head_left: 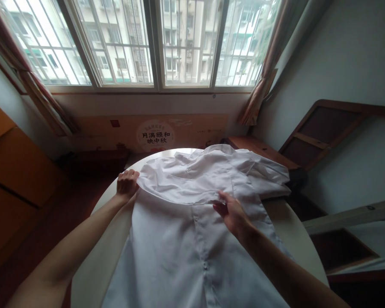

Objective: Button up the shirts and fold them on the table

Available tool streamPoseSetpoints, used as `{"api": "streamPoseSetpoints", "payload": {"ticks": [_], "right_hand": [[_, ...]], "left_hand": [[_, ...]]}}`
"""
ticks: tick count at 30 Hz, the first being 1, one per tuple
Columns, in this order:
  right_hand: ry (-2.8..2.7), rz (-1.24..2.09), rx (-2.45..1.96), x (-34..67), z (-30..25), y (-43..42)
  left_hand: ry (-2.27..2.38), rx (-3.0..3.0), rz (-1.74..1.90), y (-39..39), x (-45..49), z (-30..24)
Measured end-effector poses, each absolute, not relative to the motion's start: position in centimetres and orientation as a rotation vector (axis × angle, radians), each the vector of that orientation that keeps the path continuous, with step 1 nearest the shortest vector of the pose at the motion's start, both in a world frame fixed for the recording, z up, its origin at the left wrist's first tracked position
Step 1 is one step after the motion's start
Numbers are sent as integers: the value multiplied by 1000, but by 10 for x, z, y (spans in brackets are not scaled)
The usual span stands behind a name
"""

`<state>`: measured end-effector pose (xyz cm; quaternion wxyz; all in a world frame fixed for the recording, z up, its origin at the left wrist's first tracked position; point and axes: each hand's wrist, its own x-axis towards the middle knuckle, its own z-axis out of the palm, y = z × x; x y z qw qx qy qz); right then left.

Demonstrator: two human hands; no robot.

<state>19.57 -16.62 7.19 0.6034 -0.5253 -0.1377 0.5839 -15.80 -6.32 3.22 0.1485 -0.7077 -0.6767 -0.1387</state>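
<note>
A long white buttoned coat (170,239) lies spread over a round table, its button line running down the middle toward me. One sleeve is laid sideways across the upper part of the coat, and more bunched cloth sticks out to the far right. My left hand (127,184) is closed around the left end of the crosswise cloth, at the table's left side. My right hand (232,213) pinches the near edge of that cloth between thumb and fingers, right of the buttons.
The round white table (112,244) has its rim showing left and right. Beyond it stand a brown wooden cabinet (259,147) and a printed banner (125,132) below barred windows. An orange cupboard (16,192) is at the left, a wooden frame (327,128) at the right.
</note>
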Motion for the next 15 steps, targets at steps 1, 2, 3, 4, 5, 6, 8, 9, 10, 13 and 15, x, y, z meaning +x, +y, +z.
{"api": "streamPoseSetpoints", "payload": {"ticks": [1,2,3,4,5,6,8,9,10,13,15], "right_hand": [[-352,1321,-1183,192,81,-175],[-398,1301,-1140,188,89,-188],[-443,1284,-1099,184,95,-203],[-491,1290,-1067,179,98,-220],[-541,1325,-1056,173,97,-237],[-587,1380,-1064,168,94,-254],[-671,1531,-1113,159,76,-281],[-700,1609,-1152,157,65,-291],[-717,1684,-1194,155,52,-299],[-734,1780,-1281,155,20,-311],[-759,1765,-1354,158,7,-315]], "left_hand": [[-2050,-1925,-444,-61,-159,32],[-2162,-1812,-497,-58,-161,31],[-2261,-1717,-542,-57,-163,30],[-2326,-1662,-562,-56,-166,29],[-2351,-1655,-546,-55,-169,28],[-2340,-1685,-497,-55,-173,27],[-2247,-1784,-349,-57,-183,25],[-2199,-1832,-276,-59,-188,24],[-2170,-1876,-210,-60,-193,22],[-2184,-1981,-68,-60,-210,18],[-2216,-2077,-56,-57,-224,19]]}}
